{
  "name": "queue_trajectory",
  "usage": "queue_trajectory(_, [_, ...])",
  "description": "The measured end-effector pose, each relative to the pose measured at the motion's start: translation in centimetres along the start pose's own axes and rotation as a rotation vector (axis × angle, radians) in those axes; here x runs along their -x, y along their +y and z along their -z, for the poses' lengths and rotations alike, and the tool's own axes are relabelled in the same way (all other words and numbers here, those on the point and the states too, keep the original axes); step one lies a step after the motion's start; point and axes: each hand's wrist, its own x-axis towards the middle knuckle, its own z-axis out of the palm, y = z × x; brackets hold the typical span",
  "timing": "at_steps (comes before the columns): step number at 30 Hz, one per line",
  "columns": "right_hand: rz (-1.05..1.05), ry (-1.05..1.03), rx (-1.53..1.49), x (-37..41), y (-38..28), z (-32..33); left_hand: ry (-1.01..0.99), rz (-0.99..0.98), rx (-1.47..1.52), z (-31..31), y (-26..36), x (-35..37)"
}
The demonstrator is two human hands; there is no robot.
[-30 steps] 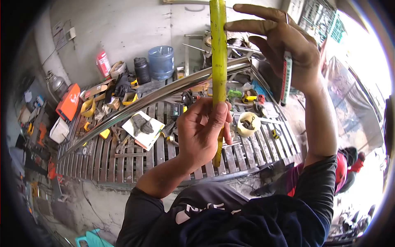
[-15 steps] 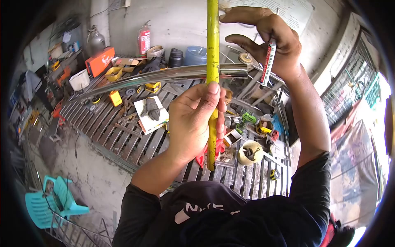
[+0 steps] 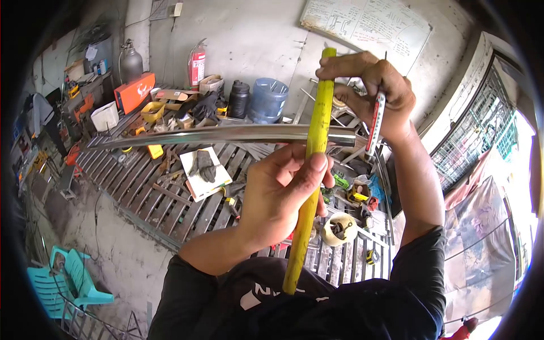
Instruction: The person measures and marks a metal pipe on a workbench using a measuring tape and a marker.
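Observation:
My left hand [image 3: 277,195] is closed around a long yellow strip [image 3: 303,238] with small dark marks, its thumb lying along the front. The strip stands tilted, crossing in front of a shiny metal tube [image 3: 226,135] near the tube's right end. My right hand [image 3: 385,93] is at the strip's upper end, its index fingertip against the edge and its thumb partly behind. A white marker pen [image 3: 376,122] with red lettering is tucked between this hand's curled fingers, pointing down. Whether my left fingers also touch the tube is hidden.
Below is a slatted metal bench [image 3: 147,204] holding a grey glove on a pad [image 3: 211,184], a pale round container [image 3: 340,228] and a tape measure [image 3: 372,256]. A blue water jug [image 3: 267,99] and a fire extinguisher [image 3: 196,65] stand near the wall. Turquoise chairs [image 3: 73,277] are lower left.
The yellow strip has moved down and tilted, its top leaning right. My right hand has lowered, and its index finger now meets the strip. The view has shifted, showing more of the wall.

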Motion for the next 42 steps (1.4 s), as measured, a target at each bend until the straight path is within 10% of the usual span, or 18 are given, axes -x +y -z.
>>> queue_trajectory(20, [-0.952,0.244,0.200,7.9,-9.0,-5.0,-0.219,-0.307,0.075,4.3,-5.0,-6.1])
queue_trajectory(24, [-1.181,0.498,-0.316,7.6,-11.5,-6.9,-0.345,-0.260,0.206,4.5,-4.6,-6.3])
queue_trajectory(34, [-0.691,0.269,0.287,8.2,-12.6,-2.8,-0.371,-0.118,0.283,4.6,-4.8,-5.4])
queue_trajectory(42, [-0.499,0.079,0.206,4.2,-10.8,-0.6,-0.278,-0.240,0.151,3.6,-6.3,-5.4])
